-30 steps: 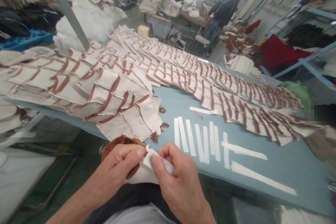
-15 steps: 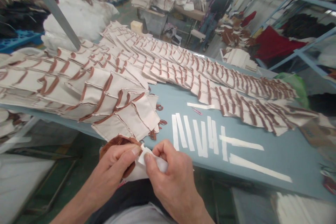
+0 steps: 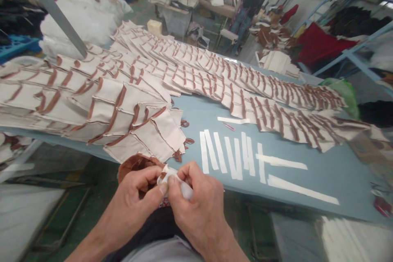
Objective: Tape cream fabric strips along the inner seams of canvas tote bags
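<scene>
In front of my body, at the table's near edge, both hands work close together. My left hand (image 3: 139,196) pinches the edge of a brown piece of leather or cloth (image 3: 132,164), its thumb and forefinger meeting a white piece at the edge. My right hand (image 3: 199,204) is closed around that soft-looking white piece (image 3: 186,190), thumb on top. The white piece's front end lies against a bit of brown between the fingertips; its exact kind I cannot make out. Just beyond, a stack of cream panels with brown trim (image 3: 159,135) has brown loops hanging from its corner.
Several white strips (image 3: 221,153) lie on the blue-grey table (image 3: 196,110), with a small pink tool (image 3: 229,127) behind them. Long overlapping rows of cream panels (image 3: 211,84) cover the far side. A grey post (image 3: 55,12) rises at left. Another person (image 3: 253,0) stands at the back.
My left fingers have opened out a little and moved onto the white piece, whose front end now overlaps the brown edge. The view has shifted slightly.
</scene>
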`<act>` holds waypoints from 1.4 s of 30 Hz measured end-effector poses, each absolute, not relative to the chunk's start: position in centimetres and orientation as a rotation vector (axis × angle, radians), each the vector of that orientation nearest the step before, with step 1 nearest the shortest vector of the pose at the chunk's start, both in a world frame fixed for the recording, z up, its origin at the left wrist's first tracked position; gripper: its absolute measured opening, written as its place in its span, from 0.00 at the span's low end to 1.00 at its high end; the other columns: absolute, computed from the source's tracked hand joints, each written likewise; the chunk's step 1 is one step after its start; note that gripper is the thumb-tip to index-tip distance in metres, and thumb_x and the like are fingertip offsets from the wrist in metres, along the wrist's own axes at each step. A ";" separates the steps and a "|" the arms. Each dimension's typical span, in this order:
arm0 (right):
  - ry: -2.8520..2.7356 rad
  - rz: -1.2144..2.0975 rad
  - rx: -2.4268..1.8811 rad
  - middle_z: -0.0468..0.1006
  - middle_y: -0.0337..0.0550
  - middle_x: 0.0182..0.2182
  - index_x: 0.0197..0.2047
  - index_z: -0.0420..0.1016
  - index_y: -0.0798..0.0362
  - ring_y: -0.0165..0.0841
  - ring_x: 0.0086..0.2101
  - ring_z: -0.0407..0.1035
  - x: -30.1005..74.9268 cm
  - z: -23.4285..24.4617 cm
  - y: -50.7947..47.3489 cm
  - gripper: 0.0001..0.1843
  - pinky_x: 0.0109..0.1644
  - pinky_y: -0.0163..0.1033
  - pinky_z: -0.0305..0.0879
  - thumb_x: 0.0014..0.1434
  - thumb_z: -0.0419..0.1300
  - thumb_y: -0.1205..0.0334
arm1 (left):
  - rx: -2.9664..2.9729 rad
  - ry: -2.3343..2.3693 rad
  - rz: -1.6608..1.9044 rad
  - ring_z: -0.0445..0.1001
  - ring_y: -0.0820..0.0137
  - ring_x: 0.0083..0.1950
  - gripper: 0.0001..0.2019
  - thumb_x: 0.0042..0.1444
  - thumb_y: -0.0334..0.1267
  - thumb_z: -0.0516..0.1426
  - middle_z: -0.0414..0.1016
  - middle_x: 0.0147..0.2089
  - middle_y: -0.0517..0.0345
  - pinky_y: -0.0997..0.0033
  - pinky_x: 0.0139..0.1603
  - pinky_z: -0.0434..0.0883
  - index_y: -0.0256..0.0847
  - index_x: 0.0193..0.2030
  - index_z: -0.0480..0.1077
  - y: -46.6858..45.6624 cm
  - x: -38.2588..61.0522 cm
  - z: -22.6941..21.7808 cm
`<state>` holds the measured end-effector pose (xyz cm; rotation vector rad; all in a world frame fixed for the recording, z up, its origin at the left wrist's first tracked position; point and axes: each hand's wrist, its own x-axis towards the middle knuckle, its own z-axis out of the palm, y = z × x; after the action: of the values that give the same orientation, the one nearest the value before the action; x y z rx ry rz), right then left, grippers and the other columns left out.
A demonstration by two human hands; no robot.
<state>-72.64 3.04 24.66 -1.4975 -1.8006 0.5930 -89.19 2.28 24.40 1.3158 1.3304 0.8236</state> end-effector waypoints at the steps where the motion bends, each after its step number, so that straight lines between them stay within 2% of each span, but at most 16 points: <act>1: -1.800 0.602 -1.493 0.67 0.29 0.15 0.29 0.68 0.48 0.27 0.15 0.61 -72.7 24.6 3.1 0.11 0.23 0.35 0.50 0.64 0.58 0.61 | 1.348 1.342 0.828 0.62 0.72 0.26 0.17 0.65 0.46 0.58 0.69 0.24 0.64 0.75 0.26 0.61 0.40 0.27 0.74 2.4 -89.2 24.4; 5: -1.791 0.649 -1.489 0.66 0.29 0.16 0.29 0.68 0.48 0.27 0.15 0.61 -72.7 24.4 3.2 0.11 0.24 0.35 0.50 0.64 0.57 0.60 | 1.434 1.396 0.806 0.65 0.71 0.25 0.16 0.65 0.45 0.56 0.70 0.24 0.64 0.75 0.25 0.62 0.40 0.28 0.74 2.7 -88.9 24.4; 9: -1.783 0.721 -1.500 0.65 0.28 0.16 0.29 0.68 0.48 0.27 0.16 0.60 -72.6 24.1 3.4 0.12 0.24 0.35 0.50 0.64 0.57 0.59 | 1.457 1.433 0.809 0.64 0.72 0.23 0.16 0.63 0.42 0.54 0.67 0.22 0.65 0.75 0.23 0.62 0.42 0.25 0.71 3.0 -88.6 24.8; 16: -1.720 1.037 -1.505 0.61 0.28 0.16 0.28 0.64 0.48 0.27 0.17 0.59 -72.7 24.0 4.1 0.12 0.25 0.34 0.49 0.63 0.56 0.56 | 1.447 1.471 0.729 0.65 0.72 0.25 0.20 0.69 0.47 0.51 0.68 0.23 0.65 0.74 0.26 0.63 0.41 0.27 0.71 2.7 -89.2 23.6; 22: -1.714 1.204 -1.534 0.60 0.28 0.16 0.27 0.61 0.47 0.27 0.18 0.57 -72.7 24.0 4.9 0.15 0.26 0.34 0.49 0.63 0.55 0.52 | 1.456 1.534 0.701 0.67 0.70 0.26 0.20 0.67 0.45 0.50 0.69 0.23 0.64 0.74 0.26 0.64 0.41 0.27 0.72 2.6 -89.4 23.6; 25: -1.711 1.244 -1.525 0.59 0.28 0.16 0.26 0.60 0.47 0.27 0.18 0.56 -72.7 23.9 5.2 0.17 0.27 0.35 0.48 0.64 0.55 0.52 | 1.508 1.540 0.760 0.68 0.72 0.25 0.19 0.68 0.43 0.51 0.71 0.23 0.65 0.76 0.25 0.64 0.41 0.27 0.73 2.7 -89.3 23.8; 29: -1.707 1.306 -1.532 0.60 0.29 0.16 0.25 0.60 0.47 0.28 0.19 0.55 -72.5 23.8 5.6 0.17 0.28 0.36 0.47 0.63 0.55 0.51 | 1.605 1.529 0.896 0.65 0.74 0.22 0.19 0.68 0.38 0.53 0.71 0.22 0.68 0.77 0.22 0.61 0.43 0.24 0.69 2.6 -89.0 23.5; 35: -1.667 1.533 -1.495 0.60 0.31 0.19 0.26 0.60 0.47 0.29 0.23 0.57 -72.1 23.1 6.5 0.15 0.29 0.37 0.49 0.60 0.56 0.51 | 1.815 1.590 0.957 0.72 0.74 0.24 0.16 0.66 0.32 0.52 0.72 0.23 0.67 0.77 0.29 0.66 0.43 0.25 0.68 2.4 -88.3 22.7; 39: -1.654 1.601 -1.431 0.56 0.31 0.21 0.24 0.56 0.47 0.29 0.25 0.55 -72.0 21.9 6.9 0.17 0.30 0.38 0.47 0.62 0.52 0.51 | 1.869 1.618 1.018 0.69 0.74 0.24 0.14 0.62 0.30 0.51 0.69 0.23 0.66 0.75 0.27 0.62 0.43 0.24 0.66 2.5 -87.8 22.3; 42: -1.660 1.588 -1.358 0.53 0.31 0.21 0.24 0.51 0.47 0.29 0.25 0.53 -72.1 21.4 7.1 0.21 0.30 0.39 0.46 0.66 0.49 0.49 | 1.662 1.511 0.958 0.64 0.74 0.24 0.15 0.64 0.33 0.49 0.64 0.23 0.67 0.74 0.26 0.60 0.43 0.24 0.63 2.7 -88.0 22.0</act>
<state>-72.06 7.13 21.43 -1.3576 -1.6597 1.5877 -87.96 2.68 21.96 1.6625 1.5112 0.9575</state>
